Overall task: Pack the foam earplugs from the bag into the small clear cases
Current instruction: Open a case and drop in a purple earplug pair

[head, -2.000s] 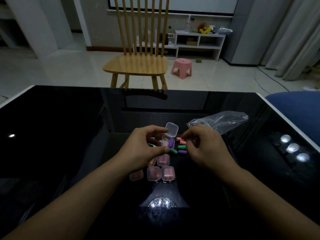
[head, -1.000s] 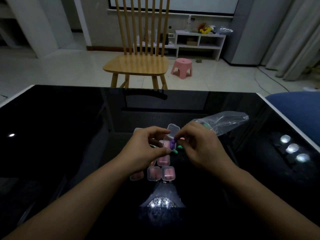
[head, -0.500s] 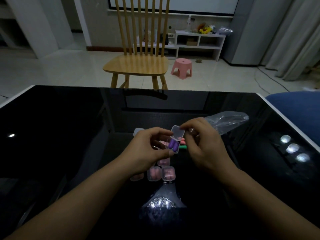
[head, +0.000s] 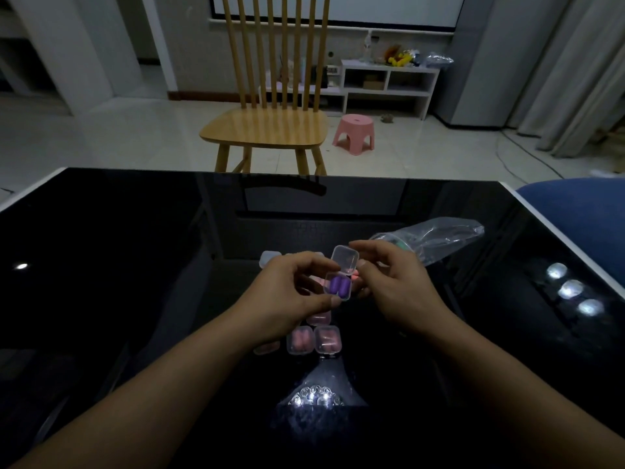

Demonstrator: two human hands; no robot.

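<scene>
Our left hand [head: 287, 299] pinches an open clear case [head: 338, 286] just above the desk [head: 135, 265], two purple earplugs [head: 339, 284] lying inside. Our right hand [head: 395, 289] curls its fingers on the raised lid [head: 345, 259]. Below our hands, closed cases [head: 314, 339] holding pink earplugs sit on the desk. The bag [head: 436, 240] lies just beyond our right hand. Past the desk stands a chair [head: 267, 126].

I see a glossy black table [head: 135, 265], a clear plastic case [head: 340, 277] (matt purple foam inside), and a crinkly clear bag [head: 439, 240] behind it.
</scene>
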